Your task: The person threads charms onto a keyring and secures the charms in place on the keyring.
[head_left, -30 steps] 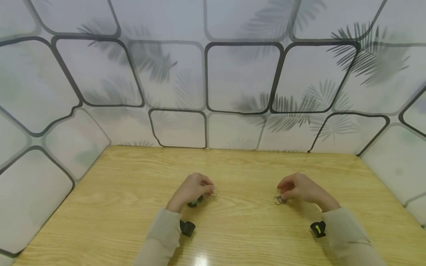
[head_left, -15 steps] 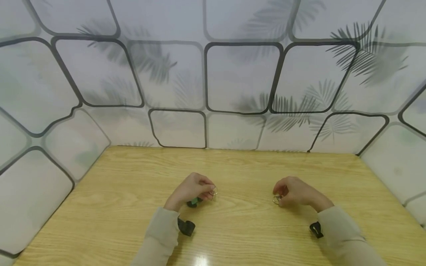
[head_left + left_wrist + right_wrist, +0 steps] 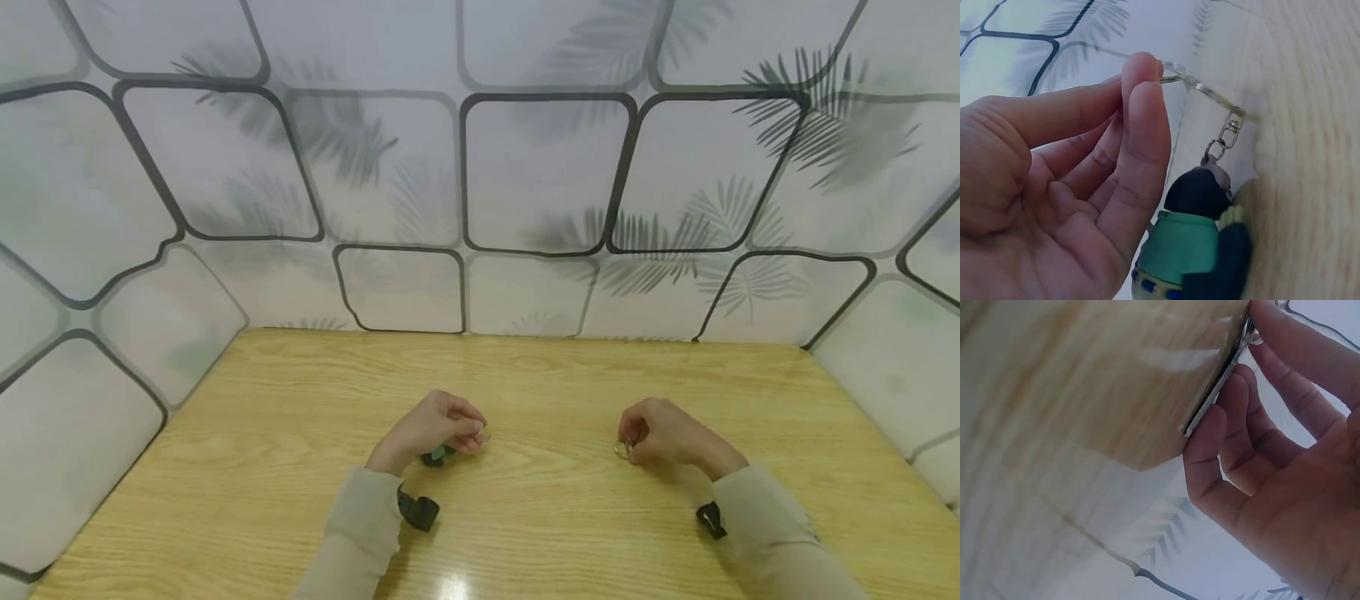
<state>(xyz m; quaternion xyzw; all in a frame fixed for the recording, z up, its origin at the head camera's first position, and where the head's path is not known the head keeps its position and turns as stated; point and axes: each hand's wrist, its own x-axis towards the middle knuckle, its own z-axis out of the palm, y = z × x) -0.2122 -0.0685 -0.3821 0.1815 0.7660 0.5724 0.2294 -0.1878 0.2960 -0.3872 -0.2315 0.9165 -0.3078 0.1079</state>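
Observation:
My left hand [image 3: 431,423] pinches a keychain by its metal split ring [image 3: 1171,79] between thumb and fingertips. From the ring, a short chain and swivel clasp [image 3: 1230,129] lead down to a small figurine [image 3: 1188,244] with a black top and a green body, close to the wood. My right hand [image 3: 663,430] is over the table's right half and holds a thin, flat, silvery metal piece [image 3: 1213,395], seen edge-on, whose kind I cannot tell. A metal ring [image 3: 622,450] shows at those fingertips in the head view.
The light wood-grain table [image 3: 540,517] ends at a pale wall covering [image 3: 540,175] with dark outlines and leaf prints, which also closes the left and right sides. Black wrist cameras, one at the left sleeve [image 3: 420,511], one at the right sleeve [image 3: 711,519], stick out.
My right hand has shifted a little left and toward me, its fingers closing in on the metal piece and ring. The left hand has barely moved.

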